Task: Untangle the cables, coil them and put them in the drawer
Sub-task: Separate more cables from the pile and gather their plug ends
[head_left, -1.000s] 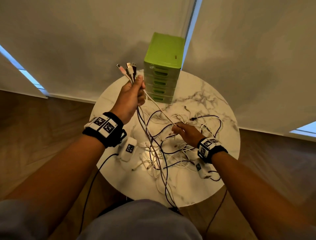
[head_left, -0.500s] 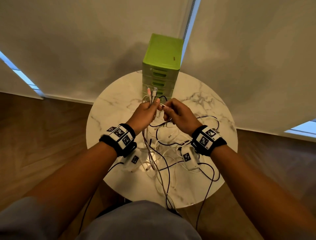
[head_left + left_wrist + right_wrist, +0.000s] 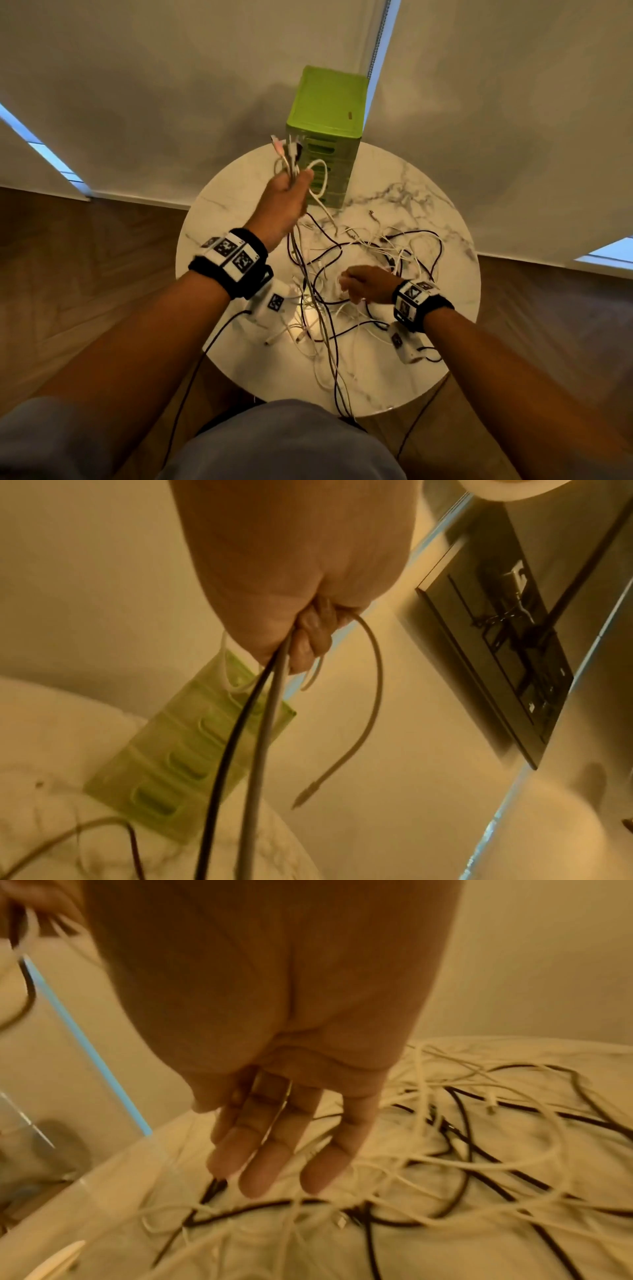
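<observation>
The left hand (image 3: 286, 202) is raised, its fingers (image 3: 310, 639) clenched round a bundle of cables (image 3: 291, 161) whose plug ends stick up above them; black and grey strands hang down below to the tangled cables (image 3: 370, 274) on the marble worktop (image 3: 428, 377). The right hand (image 3: 368, 284) hovers low over the tangle, fingers (image 3: 270, 1156) released and straight, gripping nothing. Beyond the left fingers stands the green drawer unit (image 3: 325, 113), drawers closed.

Round marble table (image 3: 239, 192) on wooden floor (image 3: 85, 274).
</observation>
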Demonstrator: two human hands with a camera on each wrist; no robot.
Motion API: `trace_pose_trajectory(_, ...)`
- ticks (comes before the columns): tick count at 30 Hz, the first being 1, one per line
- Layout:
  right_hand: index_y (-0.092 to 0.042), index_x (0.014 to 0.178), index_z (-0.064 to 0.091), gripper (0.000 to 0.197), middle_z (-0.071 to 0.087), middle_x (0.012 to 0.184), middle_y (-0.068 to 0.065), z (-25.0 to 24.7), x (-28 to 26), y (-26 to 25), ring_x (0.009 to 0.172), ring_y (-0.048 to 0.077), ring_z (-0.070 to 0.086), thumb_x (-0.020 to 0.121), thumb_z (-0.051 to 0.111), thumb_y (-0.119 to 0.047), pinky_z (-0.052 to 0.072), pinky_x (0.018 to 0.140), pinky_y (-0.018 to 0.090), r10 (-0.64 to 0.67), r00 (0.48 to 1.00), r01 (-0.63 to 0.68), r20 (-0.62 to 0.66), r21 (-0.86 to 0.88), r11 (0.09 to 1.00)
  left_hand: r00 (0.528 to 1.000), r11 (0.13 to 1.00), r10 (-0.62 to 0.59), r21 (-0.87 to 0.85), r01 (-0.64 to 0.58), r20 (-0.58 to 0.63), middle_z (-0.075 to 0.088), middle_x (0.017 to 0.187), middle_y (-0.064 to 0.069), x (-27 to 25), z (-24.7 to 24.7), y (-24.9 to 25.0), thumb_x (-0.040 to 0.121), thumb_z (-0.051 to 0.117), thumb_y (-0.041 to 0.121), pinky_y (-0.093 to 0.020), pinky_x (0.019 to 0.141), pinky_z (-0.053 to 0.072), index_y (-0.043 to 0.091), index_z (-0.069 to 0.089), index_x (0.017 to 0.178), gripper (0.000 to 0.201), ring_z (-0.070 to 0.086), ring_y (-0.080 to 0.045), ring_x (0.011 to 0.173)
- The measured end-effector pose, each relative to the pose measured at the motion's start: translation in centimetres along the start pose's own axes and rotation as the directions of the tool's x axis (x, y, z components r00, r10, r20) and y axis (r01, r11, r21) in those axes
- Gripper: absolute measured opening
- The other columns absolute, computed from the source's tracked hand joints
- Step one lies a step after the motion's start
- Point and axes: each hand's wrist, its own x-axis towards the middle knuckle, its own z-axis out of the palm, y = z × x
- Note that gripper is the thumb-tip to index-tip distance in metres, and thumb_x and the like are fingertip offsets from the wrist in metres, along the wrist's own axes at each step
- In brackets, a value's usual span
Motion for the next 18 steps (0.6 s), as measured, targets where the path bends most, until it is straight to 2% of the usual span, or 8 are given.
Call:
trace_pose_trajectory(3, -0.022, 0.091, 0.059, 0.013, 0.068, 0.077, -0.004, 0.7, -0.5, 1.9, 0.071, 0.015, 0.066, 0.101, 0.055, -0.028, 0.053, 0.073, 0.033, -0.037, 0.997, 0.041, -0.074, 0.051, 0.998, 0.997, 0.995, 0.069, 0.075, -0.067, -0.028, 0.032, 0.054, 0.013, 1.0, -1.8, 0.5, 0.103, 0.050, 0.039, -0.032, 0.051, 0.022, 0.026, 0.040, 0.076, 0.031, 0.025, -0.012, 0.050)
trace_pose_trajectory(6, -0.018, 0.095, 0.058, 0.006, 0.064, 0.086, -0.001, -0.5, -0.5, 1.2, 0.071, 0.013, 0.063, 0.097, 0.059, -0.012, 0.050, 0.070, 0.030, -0.097, 0.955, 0.133, -0.282, 0.115, 0.984, 0.999, 0.970, 0.050, 0.238, -0.050, 0.008, 0.032, 0.055, 0.012, 0.8, -2.1, -1.2, 0.101, 0.050, 0.049, -0.035, 0.053, 0.025, 0.027, 0.040, 0.073, 0.036, 0.027, -0.013, 0.051)
trace_pose_trajectory(9, -0.012, 0.096, 0.053, 0.015, 0.056, 0.091, 0.009, -2.5, -1.0, -1.2, 0.076, 0.018, 0.054, 0.086, 0.060, -0.003, 0.042, 0.069, 0.027, -0.139, 0.820, 0.245, -0.555, 0.120, 0.962, 0.997, 0.929, 0.030, 0.365, -0.054, 0.070, 0.039, 0.055, 0.011, 0.1, -0.7, -3.1, 0.104, 0.048, 0.046, -0.033, 0.056, 0.030, 0.020, 0.053, 0.081, 0.036, 0.035, -0.010, 0.050)
trace_pose_trajectory(11, -0.010, 0.098, 0.050, 0.023, 0.050, 0.097, 0.008, -3.2, -1.8, -2.9, 0.083, 0.020, 0.051, 0.082, 0.066, -0.007, 0.040, 0.073, 0.020, -0.206, 0.733, 0.304, -0.649, 0.042, 0.952, 0.995, 0.912, 0.016, 0.406, -0.056, 0.102, 0.044, 0.059, 0.011, -0.1, 0.8, -4.3, 0.103, 0.048, 0.049, -0.033, 0.063, 0.035, 0.014, 0.063, 0.102, 0.038, 0.041, -0.010, 0.054)
trace_pose_trajectory(13, -0.011, 0.103, 0.048, 0.029, 0.051, 0.100, 0.004, -3.4, -2.8, -4.4, 0.089, 0.018, 0.052, 0.086, 0.070, -0.018, 0.041, 0.076, 0.017, -0.252, 0.760, 0.333, -0.599, 0.025, 0.943, 0.990, 0.915, -0.010, 0.402, -0.047, 0.139, 0.060, 0.071, 0.008, -0.4, 2.6, -4.6, 0.097, 0.047, 0.060, -0.037, 0.071, 0.045, 0.019, 0.065, 0.113, 0.047, 0.056, -0.012, 0.067)
trace_pose_trajectory(15, -0.013, 0.104, 0.044, 0.028, 0.059, 0.090, 0.000, -3.3, -4.0, -5.2, 0.083, 0.017, 0.059, 0.095, 0.064, -0.031, 0.047, 0.074, 0.027, -0.224, 0.841, 0.312, -0.492, 0.102, 0.945, 0.982, 0.928, -0.032, 0.370, -0.041, 0.189, 0.071, 0.090, -0.005, -0.6, 4.7, -4.3, 0.091, 0.046, 0.069, -0.043, 0.087, 0.053, 0.020, 0.065, 0.111, 0.056, 0.066, -0.018, 0.086)
trace_pose_trajectory(16, -0.014, 0.102, 0.043, 0.024, 0.061, 0.083, -0.001, -3.2, -4.6, -5.2, 0.077, 0.018, 0.061, 0.100, 0.058, -0.034, 0.049, 0.071, 0.032, -0.201, 0.863, 0.291, -0.463, 0.131, 0.948, 0.976, 0.937, -0.033, 0.348, -0.045, 0.216, 0.071, 0.092, -0.008, -0.7, 5.6, -4.0, 0.092, 0.046, 0.069, -0.042, 0.088, 0.054, 0.019, 0.065, 0.109, 0.056, 0.067, -0.017, 0.085)
trace_pose_trajectory(18, -0.015, 0.100, 0.044, 0.019, 0.063, 0.077, 0.005, -3.2, -6.0, -4.6, 0.069, 0.020, 0.062, 0.105, 0.046, -0.034, 0.048, 0.067, 0.038, -0.143, 0.855, 0.238, -0.499, 0.131, 0.962, 0.964, 0.940, -0.019, 0.333, -0.073, 0.265, 0.066, 0.075, 0.004, -0.9, 7.4, -3.2, 0.102, 0.044, 0.058, -0.034, 0.074, 0.050, 0.015, 0.063, 0.103, 0.047, 0.061, -0.004, 0.068)
